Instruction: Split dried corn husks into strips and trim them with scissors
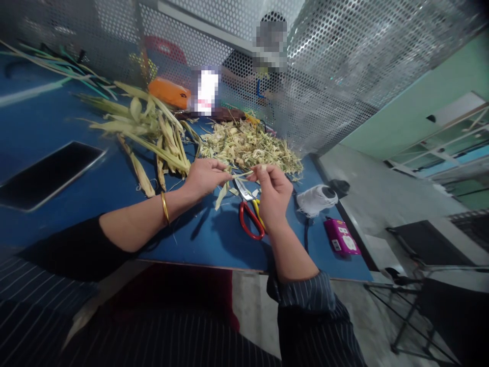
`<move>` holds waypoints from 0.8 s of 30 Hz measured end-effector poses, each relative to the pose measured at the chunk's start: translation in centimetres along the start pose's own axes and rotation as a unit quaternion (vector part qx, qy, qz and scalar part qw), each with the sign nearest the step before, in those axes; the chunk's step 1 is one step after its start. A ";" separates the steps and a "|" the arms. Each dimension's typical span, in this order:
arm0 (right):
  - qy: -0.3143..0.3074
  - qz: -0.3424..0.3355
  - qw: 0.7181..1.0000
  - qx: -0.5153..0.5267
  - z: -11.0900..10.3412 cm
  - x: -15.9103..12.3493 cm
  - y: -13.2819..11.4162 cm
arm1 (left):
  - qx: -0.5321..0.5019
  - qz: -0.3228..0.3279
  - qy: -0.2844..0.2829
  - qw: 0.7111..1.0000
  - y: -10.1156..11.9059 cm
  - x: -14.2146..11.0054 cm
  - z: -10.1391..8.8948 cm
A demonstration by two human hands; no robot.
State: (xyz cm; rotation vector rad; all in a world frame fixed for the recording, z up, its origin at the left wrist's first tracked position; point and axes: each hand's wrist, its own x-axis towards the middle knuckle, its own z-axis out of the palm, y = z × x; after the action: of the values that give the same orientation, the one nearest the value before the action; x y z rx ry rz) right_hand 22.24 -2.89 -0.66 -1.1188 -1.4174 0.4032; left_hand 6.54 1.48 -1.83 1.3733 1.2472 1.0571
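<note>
Between my two hands runs a thin pale strip of husk. My left hand pinches its left end, and my right hand has closed fingers on the other end. Scissors with red and yellow handles lie on the blue table just under the strip, their blades partly covered by husk scraps. Small husk pieces rest beside them. Behind my hands spreads a heap of shredded husk. Left of my left hand lies a bundle of long corn husks.
A spool of white thread and a purple tissue pack are on the right of the table. A dark tablet lies left. An orange pouch sits at the back, before a perforated metal screen with a person behind it.
</note>
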 end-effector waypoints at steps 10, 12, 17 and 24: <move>0.089 -0.026 0.996 0.012 -0.4 0.8 0.5 | 0.005 -0.025 -0.003 1.000 0.3 0.0 -0.1; 0.074 -0.021 0.997 0.022 -0.5 0.9 0.3 | 0.000 -0.021 -0.001 1.000 0.4 -0.1 -0.1; -0.025 0.004 0.996 0.088 -0.6 0.7 -0.2 | -0.029 -0.005 0.001 1.000 0.4 -0.2 0.1; -0.095 -0.049 0.986 -0.129 -0.1 -0.1 0.7 | 0.020 0.073 0.003 0.997 -0.2 -0.4 0.2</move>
State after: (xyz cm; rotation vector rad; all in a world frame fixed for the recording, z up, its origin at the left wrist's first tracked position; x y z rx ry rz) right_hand 22.54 -2.68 -1.25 -1.2374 -1.7229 0.2669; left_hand 6.70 1.10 -2.04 1.5100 1.1922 1.1423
